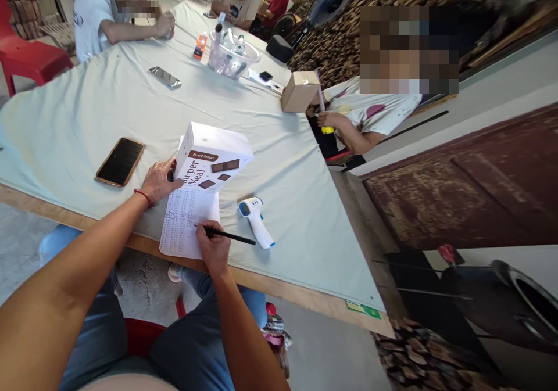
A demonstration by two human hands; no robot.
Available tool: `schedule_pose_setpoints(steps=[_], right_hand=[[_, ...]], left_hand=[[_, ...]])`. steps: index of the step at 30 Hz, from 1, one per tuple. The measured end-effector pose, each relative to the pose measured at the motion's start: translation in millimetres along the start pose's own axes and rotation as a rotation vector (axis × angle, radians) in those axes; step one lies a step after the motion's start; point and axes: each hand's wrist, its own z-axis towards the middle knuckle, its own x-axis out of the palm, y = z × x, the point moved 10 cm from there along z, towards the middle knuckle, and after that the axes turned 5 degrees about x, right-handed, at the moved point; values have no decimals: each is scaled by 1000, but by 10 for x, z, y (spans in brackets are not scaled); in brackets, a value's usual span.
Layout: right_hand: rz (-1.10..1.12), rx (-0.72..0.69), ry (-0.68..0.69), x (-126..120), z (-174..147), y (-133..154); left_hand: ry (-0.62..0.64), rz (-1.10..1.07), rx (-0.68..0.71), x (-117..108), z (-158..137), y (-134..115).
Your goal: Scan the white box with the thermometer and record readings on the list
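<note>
Head view: a sheet of handwritten paper [176,219] lies on the pale tablecloth [305,222], close to the wooden edge nearest the person. The right hand [213,250] rests on its lower right part, fingers pinching a black pen [233,237] whose tip points left at the page and whose back end slants out over the cloth. Whether the tip touches is too small to tell.

A white box [224,147] printed with brown shapes stands at the paper's far end, hiding part of it. The left hand [157,180], a red bracelet [143,196] at its wrist, lies against the box's left side, thumb at the lower corner; some fingers are hidden, so I cannot tell whether they grip it.

Just right of the paper lies a white and blue thermometer [257,222]; left of the left hand, a phone [121,161] in a tan case. Farther up the cloth are a clear plastic basket [248,60] of bottles, an orange carton [200,46] beside it, and a brown cardboard box [300,92] near the right edge.

Past that box, a person's hand [332,120] holds something yellow. Across the table, a person in a white shirt [92,16] leans on the cloth, beside a red chair [32,57].
</note>
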Motion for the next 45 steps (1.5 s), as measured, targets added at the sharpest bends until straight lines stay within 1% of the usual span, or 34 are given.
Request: schedule_pose_setpoints(steps=[10,19,21,24,26,27,29,30,33,35,38,40,41,43,45], right_hand=[[-77,-8,25,30,4,-31],[-53,11,34,59,6,-86],[-34,-3,5,34,-11,-61],[-29,-90,-120,-153,-31,81],[-108,-180,-190,-312,-8,227],[-183,-227,-200,-371,25,303],[-389,-299,-179,-430,138,417],[-516,-313,-153,-429,214,438],[-889,-258,-98,-396,452,379],[-1047,-210,-70,-334,562,333],[-1130,-180,-13,-185,642,324],[-1111,-177,1,-137,670,359],[-1086,-184,-12,-152,685,394],[-1036,-191,-92,-293,720,470],[-1022,-132,-215,-569,769,482]], left_hand=[[-4,2,8,8,7,18],[-5,10,18,13,10,23],[-5,7,13,12,12,31],[-17,-30,1,3,14,52],[-34,-63,-12,-11,14,79],[-44,-76,-22,-21,13,98],[-64,-88,-44,-48,12,140],[-72,-92,-52,-64,13,158],[-108,-99,-66,-149,25,196],[-106,-102,-48,-194,46,187],[-100,-97,-28,-255,86,170],[-97,-123,5,-283,119,139],[-100,-137,21,-299,136,125],[-107,-157,40,-323,166,110],[-122,-157,47,-347,188,102]])
